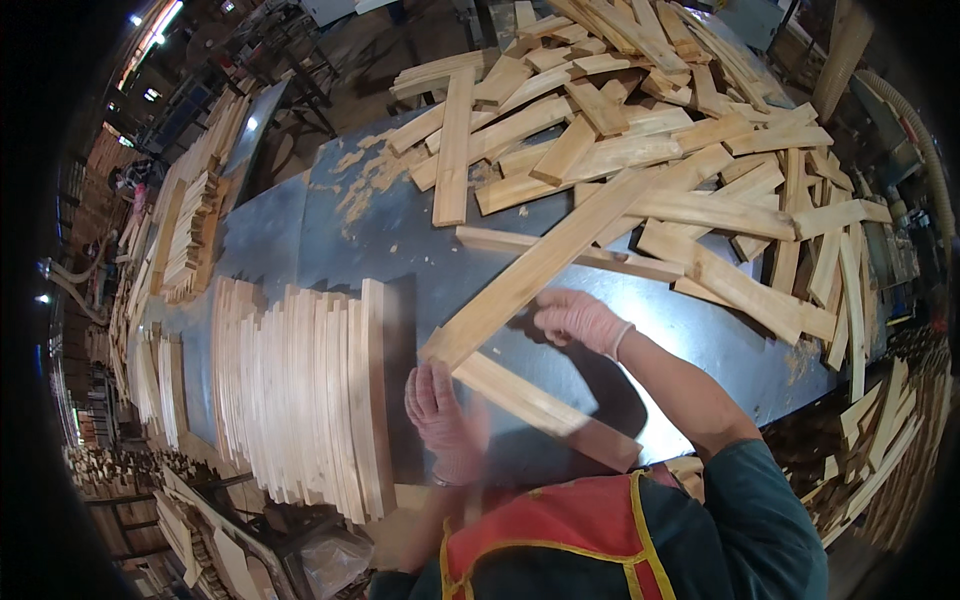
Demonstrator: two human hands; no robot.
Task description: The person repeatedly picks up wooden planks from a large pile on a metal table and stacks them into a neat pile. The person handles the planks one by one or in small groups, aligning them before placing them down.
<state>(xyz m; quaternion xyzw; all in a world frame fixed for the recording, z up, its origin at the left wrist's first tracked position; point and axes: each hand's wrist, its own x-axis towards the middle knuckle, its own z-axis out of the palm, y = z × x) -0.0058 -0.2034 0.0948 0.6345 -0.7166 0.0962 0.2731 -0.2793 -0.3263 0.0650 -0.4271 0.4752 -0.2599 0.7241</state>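
Observation:
My left hand (pixel 437 415), in a pale pinkish glove, has its fingers stretched up against the near end of a long wooden board (pixel 535 272). The thumb side is smeared by motion. That board slants up to the right, its far end over the pile. My right hand (pixel 583 320), gloved alike, hangs beside the board's right edge with fingers curled in; nothing shows in them. Below the slanting board, a shorter board (pixel 545 408) lies at an angle toward the table's near edge. Another narrow board (pixel 570 254) crosses beneath the slanting one.
To the left stands a tight row of boards (pixel 300 395) set on edge on the dark metal table (pixel 270 240). A large jumbled heap of boards (pixel 640 140) covers the far right. Sawdust (pixel 362 185) lies toward the back. More stacked boards (pixel 185 235) stand beyond the left side.

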